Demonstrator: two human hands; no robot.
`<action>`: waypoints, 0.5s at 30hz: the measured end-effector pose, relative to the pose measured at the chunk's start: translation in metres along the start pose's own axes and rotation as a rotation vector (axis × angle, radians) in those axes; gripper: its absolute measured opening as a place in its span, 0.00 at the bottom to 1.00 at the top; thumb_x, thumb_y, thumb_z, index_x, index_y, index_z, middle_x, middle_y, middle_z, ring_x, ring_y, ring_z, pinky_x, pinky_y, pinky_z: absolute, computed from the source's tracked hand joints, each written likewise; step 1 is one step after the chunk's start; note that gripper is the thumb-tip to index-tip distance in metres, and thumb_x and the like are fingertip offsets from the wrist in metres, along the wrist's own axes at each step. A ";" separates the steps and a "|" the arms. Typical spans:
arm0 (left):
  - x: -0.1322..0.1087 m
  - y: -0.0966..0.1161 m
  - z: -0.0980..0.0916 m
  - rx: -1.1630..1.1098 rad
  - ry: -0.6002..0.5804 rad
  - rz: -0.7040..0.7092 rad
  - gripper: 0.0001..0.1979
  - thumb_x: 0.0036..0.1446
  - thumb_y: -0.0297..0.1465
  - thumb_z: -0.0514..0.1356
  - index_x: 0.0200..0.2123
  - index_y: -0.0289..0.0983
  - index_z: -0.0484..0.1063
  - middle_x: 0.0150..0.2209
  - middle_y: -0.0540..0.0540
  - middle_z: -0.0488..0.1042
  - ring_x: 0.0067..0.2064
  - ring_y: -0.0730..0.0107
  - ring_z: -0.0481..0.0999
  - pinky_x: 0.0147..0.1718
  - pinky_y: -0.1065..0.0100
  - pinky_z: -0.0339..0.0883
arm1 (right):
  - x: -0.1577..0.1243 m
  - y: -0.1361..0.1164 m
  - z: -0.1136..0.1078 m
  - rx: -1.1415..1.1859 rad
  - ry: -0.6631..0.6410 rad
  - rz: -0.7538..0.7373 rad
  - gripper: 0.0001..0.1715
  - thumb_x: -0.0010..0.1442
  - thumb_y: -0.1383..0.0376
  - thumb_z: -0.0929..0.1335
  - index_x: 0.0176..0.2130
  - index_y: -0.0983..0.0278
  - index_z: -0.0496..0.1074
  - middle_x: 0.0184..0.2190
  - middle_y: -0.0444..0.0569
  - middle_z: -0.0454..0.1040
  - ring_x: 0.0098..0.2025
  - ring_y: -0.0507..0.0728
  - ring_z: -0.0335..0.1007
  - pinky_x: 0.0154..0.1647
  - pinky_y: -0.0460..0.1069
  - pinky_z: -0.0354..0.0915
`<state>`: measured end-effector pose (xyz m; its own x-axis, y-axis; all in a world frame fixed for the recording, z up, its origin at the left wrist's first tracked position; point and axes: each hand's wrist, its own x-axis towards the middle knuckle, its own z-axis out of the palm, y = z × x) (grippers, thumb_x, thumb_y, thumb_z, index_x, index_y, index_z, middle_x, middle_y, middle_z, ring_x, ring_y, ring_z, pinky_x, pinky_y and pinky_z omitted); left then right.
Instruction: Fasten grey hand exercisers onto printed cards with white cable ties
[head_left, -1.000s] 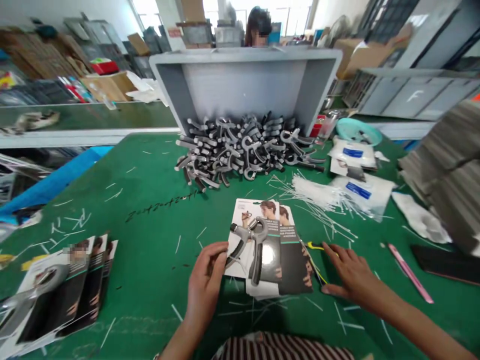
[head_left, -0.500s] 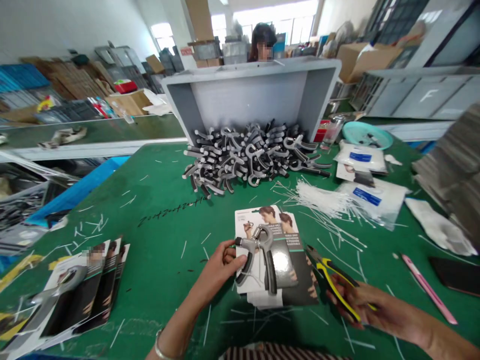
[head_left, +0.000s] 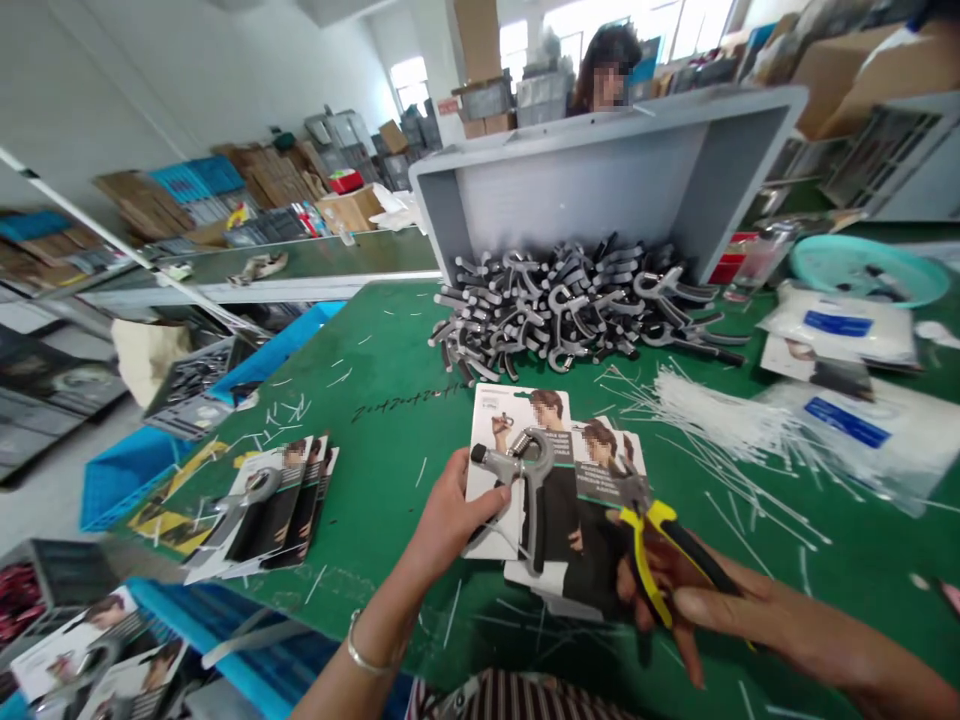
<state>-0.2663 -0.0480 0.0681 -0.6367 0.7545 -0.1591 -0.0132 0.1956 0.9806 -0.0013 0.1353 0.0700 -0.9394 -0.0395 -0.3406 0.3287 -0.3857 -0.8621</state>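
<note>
My left hand (head_left: 454, 522) grips the handle of a grey and black adjustable hand grip strengthener (head_left: 523, 483), holding it against a printed retail card (head_left: 495, 440). A second card (head_left: 604, 462) overlaps that one on the right, and more card lies below. My right hand (head_left: 697, 610) is shut on yellow-and-black handled cutters (head_left: 654, 545), with their jaws at the card's edge. Part of the lower card is hidden behind the cutters and my fingers. Several carded strengtheners (head_left: 266, 505) lie in a stack to the left on the green work table (head_left: 382, 470).
A grey tilted bin (head_left: 607, 180) spills a heap of loose strengtheners (head_left: 577, 308) onto the table. White plastic ties (head_left: 720, 420), bagged packets (head_left: 840, 325) and a teal basin (head_left: 866, 270) lie right. A co-worker (head_left: 604, 75) stands beyond the bin. Blue crates (head_left: 127, 480) sit left, below the table edge.
My right hand has picked up the cutters from the table and brought them to the card's right side. The view has swung left, and my left hand stays on the strengthener.
</note>
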 end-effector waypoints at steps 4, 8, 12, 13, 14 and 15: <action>0.001 0.018 -0.006 0.225 -0.007 0.087 0.24 0.53 0.33 0.65 0.53 0.38 0.65 0.51 0.44 0.75 0.51 0.57 0.74 0.52 0.61 0.64 | 0.015 -0.015 0.001 -0.146 -0.135 0.195 0.52 0.64 0.52 0.67 0.72 0.57 0.34 0.49 0.58 0.72 0.48 0.63 0.75 0.37 0.52 0.75; 0.001 0.035 -0.004 0.375 -0.088 0.158 0.25 0.53 0.32 0.64 0.55 0.40 0.64 0.50 0.45 0.75 0.48 0.57 0.75 0.49 0.61 0.66 | 0.021 -0.037 0.009 -0.151 -0.205 0.255 0.45 0.65 0.53 0.68 0.70 0.57 0.44 0.49 0.56 0.72 0.42 0.58 0.77 0.34 0.47 0.75; 0.001 0.050 0.004 0.485 -0.128 0.211 0.26 0.53 0.33 0.64 0.56 0.41 0.63 0.50 0.45 0.74 0.47 0.57 0.75 0.47 0.61 0.66 | 0.020 -0.064 0.013 -0.101 -0.209 0.268 0.36 0.64 0.54 0.68 0.65 0.60 0.56 0.49 0.56 0.71 0.44 0.60 0.76 0.25 0.43 0.73; 0.001 0.054 0.006 0.508 -0.140 0.215 0.27 0.53 0.33 0.64 0.56 0.41 0.63 0.50 0.45 0.75 0.46 0.58 0.75 0.46 0.61 0.66 | 0.019 -0.070 0.013 -0.098 -0.210 0.286 0.35 0.64 0.54 0.68 0.64 0.60 0.57 0.49 0.56 0.71 0.44 0.60 0.76 0.24 0.42 0.73; 0.001 0.057 0.008 0.525 -0.152 0.218 0.26 0.53 0.33 0.64 0.56 0.41 0.63 0.49 0.45 0.75 0.46 0.58 0.75 0.46 0.61 0.67 | 0.017 -0.076 0.013 -0.100 -0.212 0.309 0.34 0.63 0.54 0.68 0.64 0.61 0.58 0.49 0.56 0.71 0.45 0.61 0.76 0.24 0.42 0.73; 0.002 0.059 0.010 0.537 -0.165 0.222 0.26 0.53 0.33 0.63 0.55 0.41 0.63 0.49 0.45 0.75 0.45 0.58 0.75 0.46 0.60 0.67 | 0.016 -0.081 0.012 -0.105 -0.209 0.332 0.34 0.63 0.54 0.69 0.63 0.61 0.59 0.49 0.57 0.72 0.45 0.61 0.77 0.24 0.42 0.73</action>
<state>-0.2607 -0.0290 0.1248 -0.4512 0.8923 -0.0153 0.5250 0.2792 0.8040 -0.0440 0.1544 0.1389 -0.7768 -0.3363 -0.5324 0.6153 -0.2250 -0.7555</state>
